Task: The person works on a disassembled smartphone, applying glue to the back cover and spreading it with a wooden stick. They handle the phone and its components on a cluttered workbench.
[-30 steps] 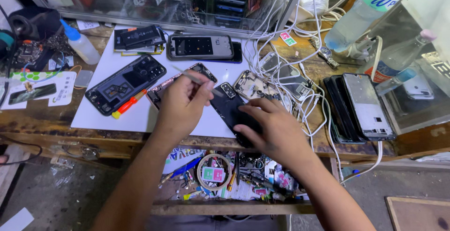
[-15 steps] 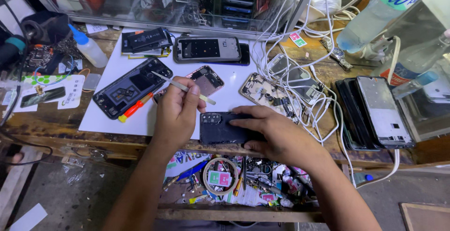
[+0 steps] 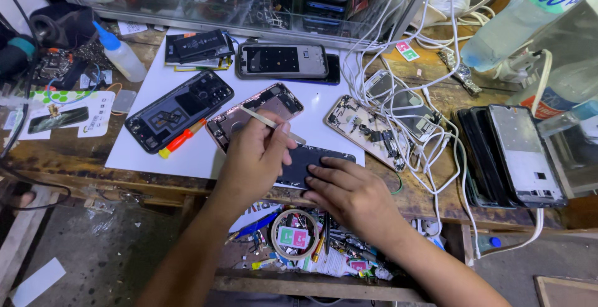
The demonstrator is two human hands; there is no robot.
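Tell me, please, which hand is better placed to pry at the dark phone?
Probably the left hand: it grips the metal pry tool over the dark phone. The right hand lies flat, pinning it.

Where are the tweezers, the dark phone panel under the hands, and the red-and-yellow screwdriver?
tweezers [image 3: 269, 122], head view, middle of the metal shaft above the left hand.
dark phone panel [image 3: 303, 159], head view, bare face between the hands.
red-and-yellow screwdriver [image 3: 182, 139], head view, red handle.

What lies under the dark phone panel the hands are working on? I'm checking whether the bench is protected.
The dark phone panel lies across the white sheet edge; hands hide the rest.
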